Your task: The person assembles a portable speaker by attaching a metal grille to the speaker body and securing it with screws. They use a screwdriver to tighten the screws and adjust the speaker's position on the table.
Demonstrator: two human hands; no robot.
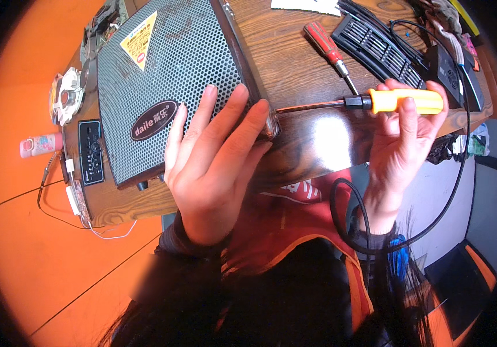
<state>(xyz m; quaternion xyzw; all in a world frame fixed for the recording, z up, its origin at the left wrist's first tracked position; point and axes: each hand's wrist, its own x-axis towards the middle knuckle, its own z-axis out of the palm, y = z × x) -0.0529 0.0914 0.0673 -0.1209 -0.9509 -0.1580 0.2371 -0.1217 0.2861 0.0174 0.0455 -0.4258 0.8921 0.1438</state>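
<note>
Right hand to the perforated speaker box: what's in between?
In the head view, the yellow-handled screwdriver bridges it: from the right hand, its thin shaft runs over the wooden tabletop to the speaker box's corner.

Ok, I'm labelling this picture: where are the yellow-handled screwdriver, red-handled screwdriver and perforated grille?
Yellow-handled screwdriver [388, 100]: head view, on its handle.
Red-handled screwdriver [329, 51]: head view, on its handle.
Perforated grille [186, 62]: head view, on bare mesh.

Bare tabletop [288, 55] leaves a lane between speaker [185, 63] and red screwdriver [325, 43]; a yellow-handled screwdriver [359, 103] crosses its near end.
</note>
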